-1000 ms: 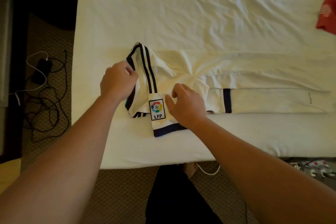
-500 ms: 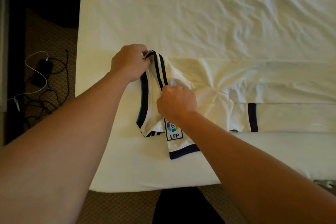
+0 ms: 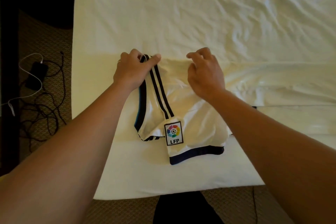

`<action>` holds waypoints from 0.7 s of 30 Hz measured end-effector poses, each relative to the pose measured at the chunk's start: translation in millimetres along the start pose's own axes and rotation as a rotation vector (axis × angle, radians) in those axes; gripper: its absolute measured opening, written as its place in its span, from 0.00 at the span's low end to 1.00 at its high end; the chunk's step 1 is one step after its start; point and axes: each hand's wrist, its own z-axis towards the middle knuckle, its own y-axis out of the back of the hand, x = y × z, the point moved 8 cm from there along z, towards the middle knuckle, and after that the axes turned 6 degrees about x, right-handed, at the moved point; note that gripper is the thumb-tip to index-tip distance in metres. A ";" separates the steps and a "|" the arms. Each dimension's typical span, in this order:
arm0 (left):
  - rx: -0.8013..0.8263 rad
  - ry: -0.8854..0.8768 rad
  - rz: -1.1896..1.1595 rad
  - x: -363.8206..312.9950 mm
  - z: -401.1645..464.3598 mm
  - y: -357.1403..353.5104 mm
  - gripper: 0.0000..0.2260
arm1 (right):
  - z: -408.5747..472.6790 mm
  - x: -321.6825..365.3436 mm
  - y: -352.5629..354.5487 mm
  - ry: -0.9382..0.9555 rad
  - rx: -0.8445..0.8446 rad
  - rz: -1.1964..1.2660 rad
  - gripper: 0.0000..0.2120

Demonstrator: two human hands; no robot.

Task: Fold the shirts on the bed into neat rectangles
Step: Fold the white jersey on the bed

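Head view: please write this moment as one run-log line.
step: folding shirt | left hand: pinches striped shoulder edge | right hand: curled over shirt, grip unclear | bed: shirt lies near front edge

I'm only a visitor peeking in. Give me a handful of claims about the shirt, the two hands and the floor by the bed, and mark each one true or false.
1. The left hand pinches the striped shoulder edge of the white shirt. True.
2. The right hand lies flat on the LFP badge. False: its fingers are curled above the cloth farther up the shirt, well away from the badge.
3. The sleeve by the badge ends in a red band. False: the sleeve band is dark navy.
4. A phone with cables lies on the carpet left of the bed. True.
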 end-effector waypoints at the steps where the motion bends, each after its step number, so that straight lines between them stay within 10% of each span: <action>1: -0.001 -0.010 0.089 1.2 0.7 -3.1 0.33 | 5.2 -10.0 -2.2 -0.021 0.043 -0.051 0.17; 11: -0.387 -0.325 0.494 -23.0 -30.2 -2.3 0.27 | -13.0 -25.5 -6.7 0.027 -0.031 -0.154 0.18; 14: -0.221 -0.557 0.701 -33.6 -46.4 -42.6 0.32 | -46.5 -29.5 -18.2 0.066 0.048 -0.234 0.26; 21: 0.053 -0.423 0.837 7.2 -17.6 -55.8 0.39 | -70.6 -69.1 -46.3 0.073 0.348 -0.419 0.36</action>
